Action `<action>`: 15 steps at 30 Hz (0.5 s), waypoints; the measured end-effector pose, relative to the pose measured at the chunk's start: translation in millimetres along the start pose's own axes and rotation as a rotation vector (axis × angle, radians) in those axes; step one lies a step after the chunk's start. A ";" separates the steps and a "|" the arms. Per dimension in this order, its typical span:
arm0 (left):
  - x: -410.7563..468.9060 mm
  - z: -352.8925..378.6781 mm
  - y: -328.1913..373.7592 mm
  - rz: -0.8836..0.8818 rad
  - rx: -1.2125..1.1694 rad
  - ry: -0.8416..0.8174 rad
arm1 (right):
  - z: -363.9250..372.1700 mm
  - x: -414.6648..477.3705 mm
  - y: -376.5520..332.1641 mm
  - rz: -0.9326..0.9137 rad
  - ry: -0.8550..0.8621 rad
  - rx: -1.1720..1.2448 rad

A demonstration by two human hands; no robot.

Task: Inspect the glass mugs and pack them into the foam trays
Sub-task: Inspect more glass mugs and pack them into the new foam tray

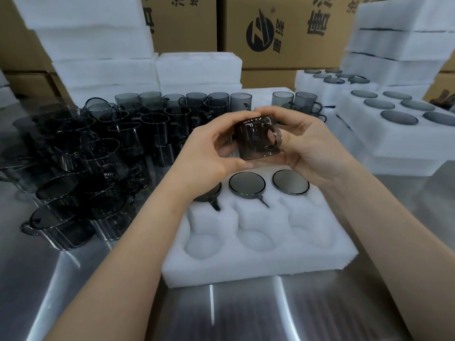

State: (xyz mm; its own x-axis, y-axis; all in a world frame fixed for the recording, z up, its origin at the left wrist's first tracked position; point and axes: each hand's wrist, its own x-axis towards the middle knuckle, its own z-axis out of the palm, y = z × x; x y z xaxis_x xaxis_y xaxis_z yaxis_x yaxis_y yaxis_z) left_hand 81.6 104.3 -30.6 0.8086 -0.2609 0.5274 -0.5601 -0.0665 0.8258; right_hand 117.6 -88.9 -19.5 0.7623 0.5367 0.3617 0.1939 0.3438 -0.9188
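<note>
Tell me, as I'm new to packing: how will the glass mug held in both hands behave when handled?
The glass mug looks thin-walled: probably stiff but fragile against the steel table. Its glossy surface is likely slippery; left hand and right hand both hold it. Laid sideways, its round body may roll until the handle catches.

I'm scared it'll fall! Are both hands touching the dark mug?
Touching. The head view shows the left hand curled against the mug and the right hand gripping its handle side, with no gap.
</note>
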 end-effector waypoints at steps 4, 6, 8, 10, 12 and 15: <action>0.4 -1.0 -1.7 -0.005 -0.059 -0.019 | -2.4 0.7 1.5 0.002 0.035 -0.001; 0.4 -0.6 -1.6 -0.020 -0.100 -0.022 | -1.1 0.7 1.4 -0.008 0.094 -0.027; 0.2 0.2 -0.8 -0.026 -0.114 -0.021 | 2.9 1.0 2.7 -0.031 0.160 -0.022; 0.3 0.6 -0.1 -0.018 -0.113 -0.016 | 7.0 1.2 4.9 -0.045 0.217 -0.012; 0.7 0.6 1.0 -0.017 -0.112 -0.006 | 9.2 1.7 6.8 -0.029 0.239 -0.012; 0.8 1.1 2.2 -0.011 -0.093 0.031 | 10.5 2.0 4.7 0.024 0.220 -0.029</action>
State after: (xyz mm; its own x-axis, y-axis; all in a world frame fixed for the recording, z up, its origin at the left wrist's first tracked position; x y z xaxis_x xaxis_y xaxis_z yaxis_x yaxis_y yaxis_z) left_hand 80.9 102.9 -28.6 0.8207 -0.2307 0.5227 -0.5329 0.0210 0.8459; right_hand 113.6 -78.1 -21.4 0.8827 0.3624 0.2992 0.1892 0.3087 -0.9321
